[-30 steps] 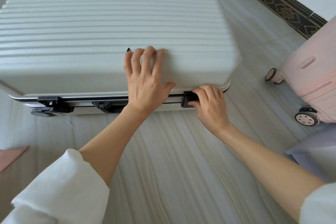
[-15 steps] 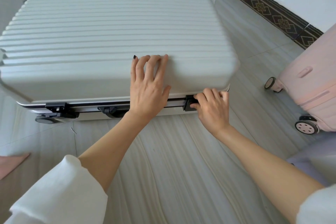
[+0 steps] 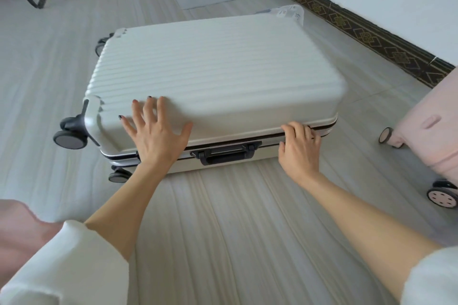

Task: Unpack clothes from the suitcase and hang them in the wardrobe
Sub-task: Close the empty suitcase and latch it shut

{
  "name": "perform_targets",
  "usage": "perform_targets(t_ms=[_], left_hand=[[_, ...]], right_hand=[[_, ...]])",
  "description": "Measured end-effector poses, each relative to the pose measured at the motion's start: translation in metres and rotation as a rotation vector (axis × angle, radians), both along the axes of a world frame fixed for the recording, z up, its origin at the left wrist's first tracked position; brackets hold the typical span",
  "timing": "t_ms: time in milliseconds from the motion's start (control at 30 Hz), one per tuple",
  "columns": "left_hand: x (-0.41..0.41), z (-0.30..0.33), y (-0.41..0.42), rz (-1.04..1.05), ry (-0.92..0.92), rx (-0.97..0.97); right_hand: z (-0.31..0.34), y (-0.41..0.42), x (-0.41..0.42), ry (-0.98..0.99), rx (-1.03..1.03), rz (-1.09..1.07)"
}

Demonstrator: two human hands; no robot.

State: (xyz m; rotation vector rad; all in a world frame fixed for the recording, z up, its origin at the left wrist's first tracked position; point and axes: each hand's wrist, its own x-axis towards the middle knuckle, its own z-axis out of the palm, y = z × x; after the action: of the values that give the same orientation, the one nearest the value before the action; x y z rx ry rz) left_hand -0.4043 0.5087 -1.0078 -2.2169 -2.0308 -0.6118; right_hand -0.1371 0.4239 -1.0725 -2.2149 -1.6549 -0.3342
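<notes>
Since the earlier frame your left hand (image 3: 158, 132) has slid leftward along the lid of the white suitcase (image 3: 215, 77), away from the centre, and your view has pulled back so that the whole case and its dark carry handle (image 3: 226, 153) now show. Your left hand lies flat on the ribbed lid near its front left corner, fingers straight and spread, grasping nothing. Your right hand (image 3: 300, 150) sits at the front right edge, fingers curled over the seam between lid and base, gripping the rim of the lid. The suitcase lies flat and closed on the pale floor (image 3: 223, 230), wheels (image 3: 69, 138) to your left. A pink suitcase (image 3: 436, 136) stands upright at the right, well apart from the white one. White sleeves (image 3: 64, 267) cover both upper forearms.
</notes>
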Motion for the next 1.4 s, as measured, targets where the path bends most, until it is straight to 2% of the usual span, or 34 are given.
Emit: perform_targets(t_ms=[167,267,367,500,667,767,1200,1400], left_hand=[[-0.003,0.008,-0.015,-0.043,0.026,0.137],[0.0,0.001,-0.044,-0.114,-0.028,0.207],[-0.013,-0.019,-0.073,-0.266,0.075,0.277],[-0.036,-0.04,-0.088,-0.383,0.321,0.337],[-0.044,-0.057,-0.101,-0.346,0.474,0.287],[-0.057,-0.057,-0.097,-0.378,0.559,0.337],[-0.054,-0.059,-0.092,-0.279,0.425,0.349],[-0.055,-0.059,-0.091,-0.297,0.433,0.392]], right_hand=[[0.0,-0.006,-0.041,-0.015,0.19,0.447],[-0.003,-0.007,-0.064,-0.06,0.159,0.61],[-0.013,-0.018,-0.082,-0.105,0.072,0.708],[-0.024,-0.036,-0.082,-0.122,0.031,0.67],[-0.035,-0.046,-0.076,-0.195,0.03,0.672],[-0.036,-0.047,-0.074,-0.231,-0.001,0.652],[-0.051,-0.041,-0.081,-0.257,0.054,0.583],[-0.046,-0.037,-0.081,-0.172,0.096,0.606]])
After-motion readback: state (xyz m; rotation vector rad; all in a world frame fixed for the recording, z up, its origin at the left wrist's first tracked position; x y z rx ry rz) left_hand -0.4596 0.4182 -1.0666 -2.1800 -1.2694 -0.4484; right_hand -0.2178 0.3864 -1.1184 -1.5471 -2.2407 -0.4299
